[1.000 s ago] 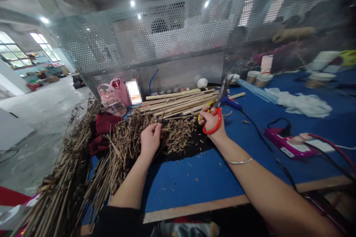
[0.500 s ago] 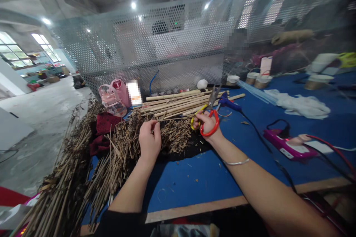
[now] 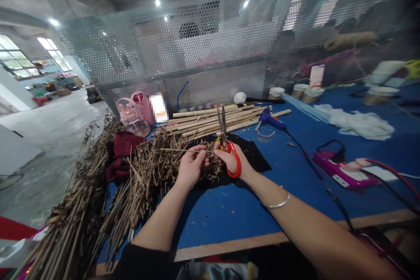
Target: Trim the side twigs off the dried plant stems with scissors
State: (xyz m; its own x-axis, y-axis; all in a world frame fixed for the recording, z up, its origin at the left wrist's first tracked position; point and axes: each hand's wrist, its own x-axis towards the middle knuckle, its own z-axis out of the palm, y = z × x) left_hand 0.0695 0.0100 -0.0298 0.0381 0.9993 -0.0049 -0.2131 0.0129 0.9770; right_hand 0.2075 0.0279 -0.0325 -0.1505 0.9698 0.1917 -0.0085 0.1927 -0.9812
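My left hand [image 3: 192, 165] is closed on a thin dry stem [image 3: 173, 150], which sticks out to the left from its fingers. Close beside it, my right hand [image 3: 231, 157] holds scissors [image 3: 233, 167] with red and yellow handles, blades pointing up and away and slightly apart. The right fingertips are near the left ones; whether they also pinch the stem is too small to tell. Beneath both hands, dried plant bits [image 3: 213, 170] lie on a black cloth [image 3: 254, 154]. A heap of dried stalks [image 3: 147, 166] is left of my left hand.
Pale sticks [image 3: 210, 123] lie behind the hands on the blue table [image 3: 229, 223]. A blue glue gun [image 3: 271, 121] and a magenta power strip [image 3: 348, 173] with cables are on the right. A perforated metal screen [image 3: 203, 48] stands at the back; a pink bag [image 3: 142, 107] is back left.
My hands have come together: the right moved left with the scissors, the left moved right. The scissors now point more upright, and more of the black cloth shows on the right.
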